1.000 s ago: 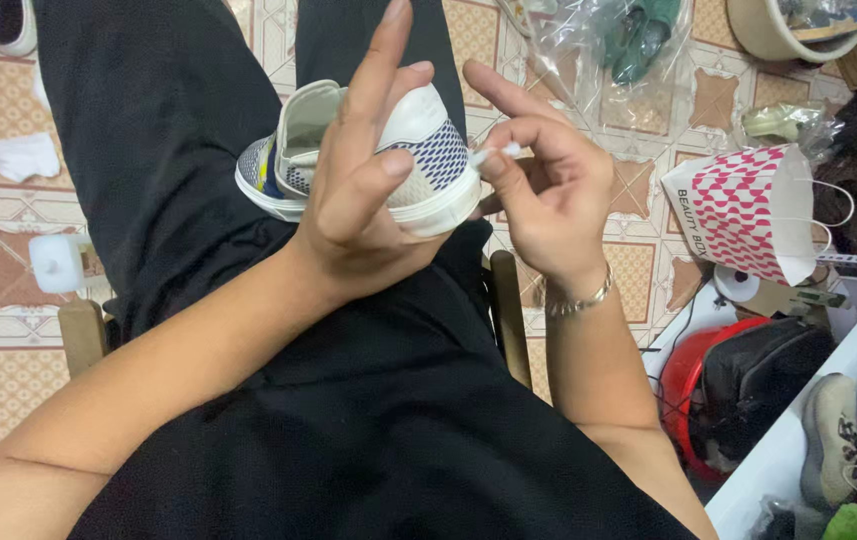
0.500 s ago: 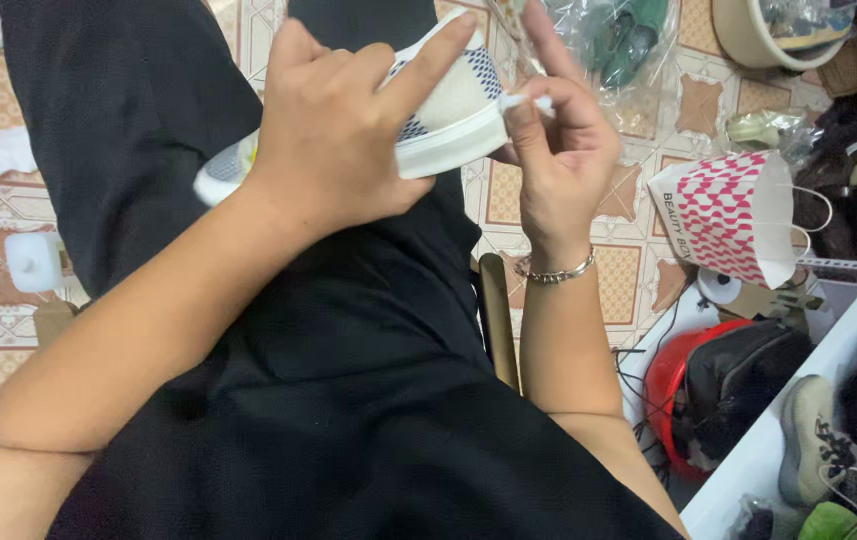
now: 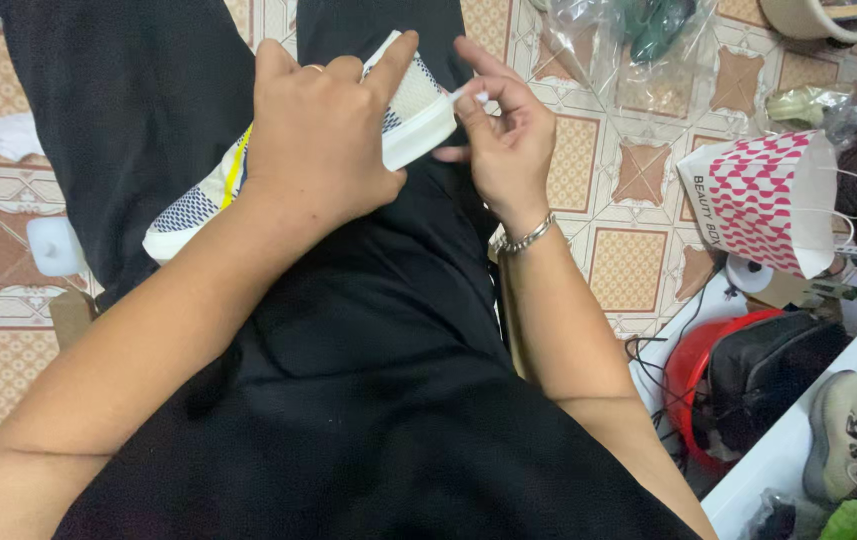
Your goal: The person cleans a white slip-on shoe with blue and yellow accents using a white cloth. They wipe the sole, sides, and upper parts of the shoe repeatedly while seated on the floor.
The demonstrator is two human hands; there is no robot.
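Your left hand point(image 3: 323, 140) is wrapped over a white slip-on sneaker point(image 3: 248, 170) with a blue-patterned upper and a yellow strip, fingers closed around its toe end so it rests tilted on your lap, against your black trousers point(image 3: 348, 380). The heel end points down toward your left thigh; the white sole edge point(image 3: 418, 135) faces your other hand.

Your right hand point(image 3: 503, 140) sits just beside the toe. Thumb and forefinger are pinched together on a thin white stick point(image 3: 470, 93), whose tip meets the sole edge; the other fingers are curled loosely. A silver bracelet point(image 3: 528, 235) circles that wrist.

On the tiled floor point(image 3: 628, 270) to your right lies a paper gift bag point(image 3: 763, 200) on its side, white with a pink pattern. Beyond it are clear plastic bags point(image 3: 638, 40), and nearer you a red round container point(image 3: 698, 370) with a black pouch point(image 3: 768, 375) on it. A grey-green shoe point(image 3: 843, 440) stands at the lower right corner. To your left on the floor lie a small white block point(image 3: 53, 245) and a crumpled white tissue point(image 3: 8, 135).
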